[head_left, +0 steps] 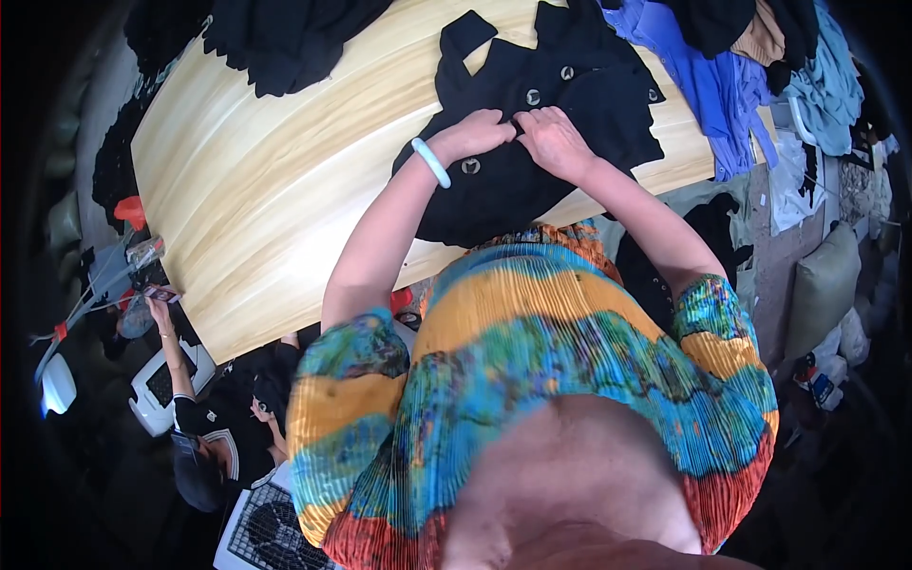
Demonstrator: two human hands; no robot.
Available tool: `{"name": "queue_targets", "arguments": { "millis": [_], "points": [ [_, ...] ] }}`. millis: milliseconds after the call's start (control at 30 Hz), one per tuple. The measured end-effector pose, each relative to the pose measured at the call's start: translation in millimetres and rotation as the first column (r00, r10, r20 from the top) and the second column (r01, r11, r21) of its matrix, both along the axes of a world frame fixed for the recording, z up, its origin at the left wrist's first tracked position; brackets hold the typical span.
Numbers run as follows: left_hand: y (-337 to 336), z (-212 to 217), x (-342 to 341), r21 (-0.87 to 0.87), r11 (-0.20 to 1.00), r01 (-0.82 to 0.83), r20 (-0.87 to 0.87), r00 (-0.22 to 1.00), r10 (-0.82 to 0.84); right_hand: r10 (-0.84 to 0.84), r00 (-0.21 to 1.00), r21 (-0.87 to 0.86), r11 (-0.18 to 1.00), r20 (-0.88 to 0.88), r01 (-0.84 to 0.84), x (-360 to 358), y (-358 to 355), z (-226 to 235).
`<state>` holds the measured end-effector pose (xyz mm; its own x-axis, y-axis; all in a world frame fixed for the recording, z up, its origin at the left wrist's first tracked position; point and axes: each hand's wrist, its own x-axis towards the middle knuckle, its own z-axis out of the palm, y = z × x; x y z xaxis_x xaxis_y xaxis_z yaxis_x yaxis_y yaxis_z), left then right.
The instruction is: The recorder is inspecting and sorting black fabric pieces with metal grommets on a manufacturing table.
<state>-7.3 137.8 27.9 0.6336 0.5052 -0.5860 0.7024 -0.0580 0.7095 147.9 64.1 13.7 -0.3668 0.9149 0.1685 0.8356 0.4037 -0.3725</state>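
Observation:
A black garment (589, 104) with several round silver buttons lies spread on the light wooden table (256, 180). My left hand (480, 131), with a pale green bangle on its wrist, pinches the fabric at the middle of the garment. My right hand (553, 141) sits just beside it, fingers closed on the same front edge of the cloth. The two hands almost touch, between two of the buttons.
A pile of black clothing (285, 38) lies at the table's far left. Blue, tan and pale teal garments (741, 76) are heaped at the far right. Another person (214, 427) sits low at the left, near a white device.

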Motion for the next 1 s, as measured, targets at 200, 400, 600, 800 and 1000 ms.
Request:
{"name": "queue_targets", "arguments": {
  "millis": [200, 400, 600, 800, 1000],
  "points": [
    [-24.6, -28.0, -8.7, 0.344, 0.939, -0.014, 0.060, 0.998, -0.007, 0.036, 0.999, -0.237, 0.971, 0.006, -0.034, -4.4, 5.8, 8.5],
    [-37.2, -38.5, -9.0, 0.415, 0.905, -0.099, 0.124, 0.991, 0.051, 0.067, 0.998, -0.330, 0.942, 0.009, -0.061, -3.8, 5.7, 8.6],
    [-39.7, -35.8, -8.4, 0.424, 0.894, -0.143, 0.125, 0.987, 0.099, 0.030, 0.996, -0.347, 0.936, -0.082, -0.057, -0.7, 7.1, 3.5],
    [-38.7, -26.1, -12.0, 0.433, 0.892, -0.130, 0.162, 0.985, 0.065, -0.032, 0.975, -0.374, 0.926, -0.218, -0.054, 5.7, 6.5, 6.2],
    [-26.7, 9.1, -29.5, 0.194, 0.978, -0.077, 0.279, 0.960, 0.020, -0.087, 0.846, -0.604, 0.739, -0.526, -0.299, 17.0, 8.6, 16.4]
  ]
}}
